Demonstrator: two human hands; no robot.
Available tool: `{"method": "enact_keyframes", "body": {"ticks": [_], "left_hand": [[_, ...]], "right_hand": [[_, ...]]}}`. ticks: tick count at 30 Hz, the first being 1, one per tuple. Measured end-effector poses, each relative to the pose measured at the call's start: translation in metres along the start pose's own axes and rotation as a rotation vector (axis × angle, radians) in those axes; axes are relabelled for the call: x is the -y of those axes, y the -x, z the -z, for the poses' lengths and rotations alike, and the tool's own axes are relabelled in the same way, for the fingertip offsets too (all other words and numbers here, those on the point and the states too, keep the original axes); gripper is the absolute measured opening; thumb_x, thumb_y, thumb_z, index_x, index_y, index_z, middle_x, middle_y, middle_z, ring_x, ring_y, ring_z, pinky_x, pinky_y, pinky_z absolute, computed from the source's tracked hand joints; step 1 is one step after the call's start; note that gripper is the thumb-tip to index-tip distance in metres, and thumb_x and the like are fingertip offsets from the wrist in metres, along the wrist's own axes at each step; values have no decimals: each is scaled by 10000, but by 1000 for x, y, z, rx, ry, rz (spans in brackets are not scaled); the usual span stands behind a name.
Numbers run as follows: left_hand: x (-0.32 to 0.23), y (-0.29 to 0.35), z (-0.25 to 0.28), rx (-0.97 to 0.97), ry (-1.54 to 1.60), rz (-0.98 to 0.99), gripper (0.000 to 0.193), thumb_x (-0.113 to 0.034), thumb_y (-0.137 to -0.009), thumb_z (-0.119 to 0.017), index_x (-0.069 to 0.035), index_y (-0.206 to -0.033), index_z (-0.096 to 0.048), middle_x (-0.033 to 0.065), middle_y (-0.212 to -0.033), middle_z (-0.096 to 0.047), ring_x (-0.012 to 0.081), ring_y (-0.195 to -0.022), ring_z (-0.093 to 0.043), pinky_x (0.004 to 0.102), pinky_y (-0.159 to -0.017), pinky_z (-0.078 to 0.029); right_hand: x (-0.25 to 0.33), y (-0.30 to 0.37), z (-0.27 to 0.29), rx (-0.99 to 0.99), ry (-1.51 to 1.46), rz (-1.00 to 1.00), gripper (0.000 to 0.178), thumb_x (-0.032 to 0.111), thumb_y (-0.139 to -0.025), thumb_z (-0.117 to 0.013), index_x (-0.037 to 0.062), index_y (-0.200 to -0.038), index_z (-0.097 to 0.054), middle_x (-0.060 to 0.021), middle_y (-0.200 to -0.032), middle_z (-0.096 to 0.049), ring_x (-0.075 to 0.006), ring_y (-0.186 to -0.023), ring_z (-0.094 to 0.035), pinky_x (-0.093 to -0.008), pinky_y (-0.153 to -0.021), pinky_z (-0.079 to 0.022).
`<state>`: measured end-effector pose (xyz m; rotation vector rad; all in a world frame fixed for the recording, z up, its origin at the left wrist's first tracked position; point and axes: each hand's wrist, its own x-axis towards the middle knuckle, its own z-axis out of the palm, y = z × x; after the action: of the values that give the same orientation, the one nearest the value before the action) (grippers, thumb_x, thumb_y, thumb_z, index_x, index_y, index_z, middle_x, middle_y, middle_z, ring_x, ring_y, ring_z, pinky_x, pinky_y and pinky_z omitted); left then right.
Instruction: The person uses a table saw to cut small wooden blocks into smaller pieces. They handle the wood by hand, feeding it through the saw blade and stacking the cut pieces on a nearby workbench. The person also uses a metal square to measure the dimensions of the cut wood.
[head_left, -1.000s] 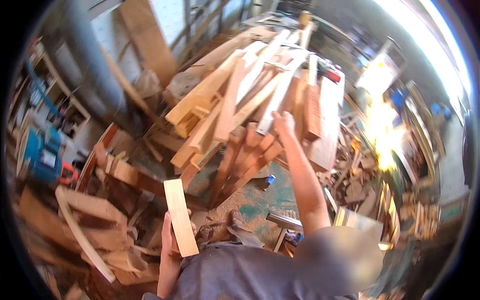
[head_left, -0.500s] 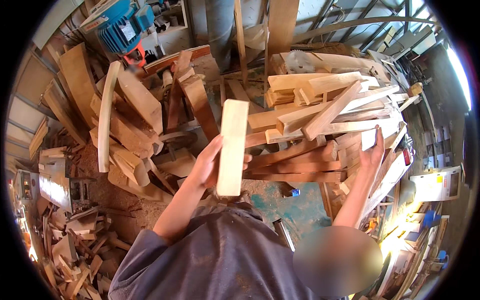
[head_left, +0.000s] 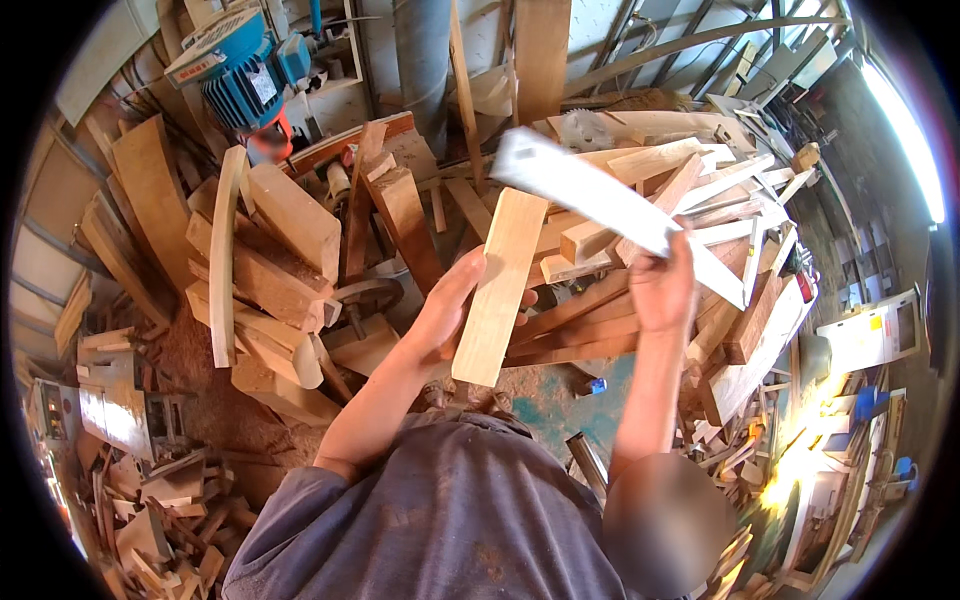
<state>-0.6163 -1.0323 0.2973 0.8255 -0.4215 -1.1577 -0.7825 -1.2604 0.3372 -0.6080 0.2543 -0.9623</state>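
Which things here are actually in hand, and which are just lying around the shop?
In hand:
- flat wooden board, held by the left hand
- long pale strip of wood, blurred, gripped by the right hand

Lying about:
- heap of wood offcuts behind the hands
- stack of curved wooden pieces
- blue electric motor
- sawdust on the floor

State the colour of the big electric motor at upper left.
Blue electric motor, with a pale top plate; head view.

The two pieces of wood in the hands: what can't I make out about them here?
- Head view: pale strip in the right hand is motion-blurred, so its surface is unreadable.
- Plank in the left hand: the back face is turned away.
- Wood pile: its base is hidden behind arms.
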Motion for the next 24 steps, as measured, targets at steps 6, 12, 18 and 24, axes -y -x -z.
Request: {"method": "enact_keyframes", "body": {"ticks": [6,12,18,24], "left_hand": [[-6,6,-5,58,-52,-25,721,-549,-1040,-494,-62,-1553,-352,168,-1315,-603,309,-1032,-695,432,-862,-608],[-5,10,-4,10,-51,1,715,-557,-1033,-495,-75,-1547,-371,139,-1289,-615,289,-1018,-697,398,-827,-607],[-5,8,-9,-49,-126,-24,642,-498,-1049,-459,-71,-1525,-407,114,-1225,-640,240,-965,-691,361,-797,-594],[-4,7,-6,-66,-156,-43,596,-460,-1061,-446,-56,-1499,-442,109,-1202,-657,209,-943,-691,348,-796,-591]], "right_hand": [[-74,30,-35,141,262,33,416,280,-956,-749,64,-1267,-577,-121,-1145,-653,-268,-1017,-682,-432,-785,-639],[-86,30,-33,142,281,-26,425,287,-953,-757,93,-1275,-559,-126,-1174,-635,-294,-1082,-667,-475,-851,-618],[-91,22,-24,110,230,-104,502,297,-921,-795,59,-1289,-549,-136,-1186,-618,-293,-1079,-667,-486,-858,-627],[-97,15,-21,96,247,-136,512,308,-912,-804,84,-1289,-539,-119,-1157,-633,-281,-1062,-673,-474,-861,-623]]}}
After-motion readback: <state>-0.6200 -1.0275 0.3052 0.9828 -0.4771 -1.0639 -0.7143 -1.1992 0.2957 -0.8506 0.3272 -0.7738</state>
